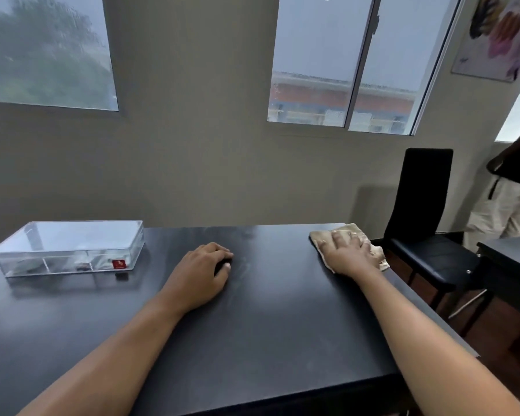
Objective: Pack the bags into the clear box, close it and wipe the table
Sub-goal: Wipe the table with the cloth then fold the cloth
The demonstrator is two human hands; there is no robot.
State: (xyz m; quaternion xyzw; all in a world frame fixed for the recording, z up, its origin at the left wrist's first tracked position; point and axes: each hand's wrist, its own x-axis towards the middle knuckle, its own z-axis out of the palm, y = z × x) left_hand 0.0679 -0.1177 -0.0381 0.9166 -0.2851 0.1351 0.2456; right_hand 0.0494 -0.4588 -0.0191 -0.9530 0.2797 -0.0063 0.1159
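Right grip [347, 253] flat on cloth [321, 235]; clear box [69, 244] lidded.

Under the right hand [350, 253], spread flat with straight fingers, lies a beige cloth [351, 232] of soft, matt, slightly nubby weave, creased where it shows past the fingers and knuckles. The table [267, 325] beneath both palms is a dark, smooth, satin-finished top that gives soft reflections and shows faint pale smears just beyond the left hand [206, 265], whose fingers are loosely curled on it. Well left of that hand, the clear box [69, 247] is hard, glossy, transparent plastic with a shiny red sticker [119, 264] on its near wall.
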